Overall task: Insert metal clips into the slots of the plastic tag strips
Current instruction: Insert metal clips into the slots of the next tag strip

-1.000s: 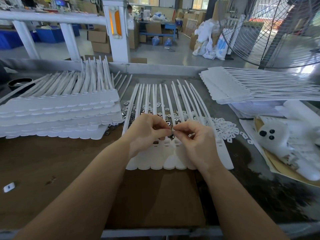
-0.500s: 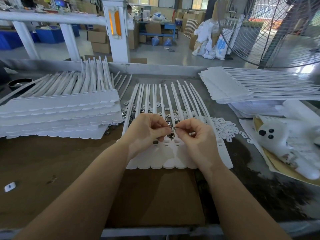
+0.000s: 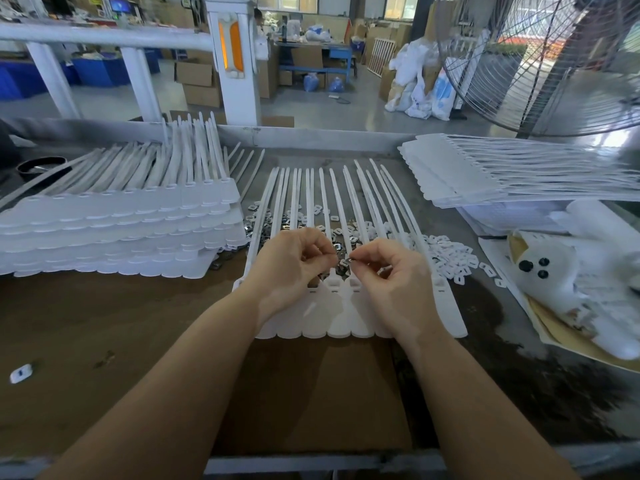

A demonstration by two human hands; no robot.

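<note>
**Two hands working over a sheet of tag strips**

Two hands meet above the middle of the desk (image 3: 104, 323), their fingertips a small gap apart. Right hand (image 3: 391, 282): thumb and forefinger pinch a small metal clip (image 3: 349, 260), held just above the slotted heads of the strips; the remaining fingers are curled under. Left hand (image 3: 294, 268): fingers curled with thumb and forefinger drawn together; whether they hold anything cannot be told. Both hands hover over, and partly hide, the sheet of plastic tag strips (image 3: 341, 306), which lies flat on the desk with its scalloped tag ends toward the person and its long thin tails fanned away. Slots show in the heads between the two hands.

Under and beyond the tails lies a scatter of loose metal clips (image 3: 277, 225), and to the right of the sheet a heap of small white plastic pieces (image 3: 453, 258). One stray white piece (image 3: 20, 373) lies alone near the left edge of the desk. At the left, a tall stack of tag-strip sheets (image 3: 114, 230) sits with its tails pointing away; at the far right, a second stack (image 3: 460, 174) lies with its tails pointing right. A white soft toy (image 3: 550, 271) with black eyes rests at the right edge. A large wire-guarded fan (image 3: 554, 64) stands behind the desk at the right, and a white railing (image 3: 104, 38) runs behind it at the left.
</note>
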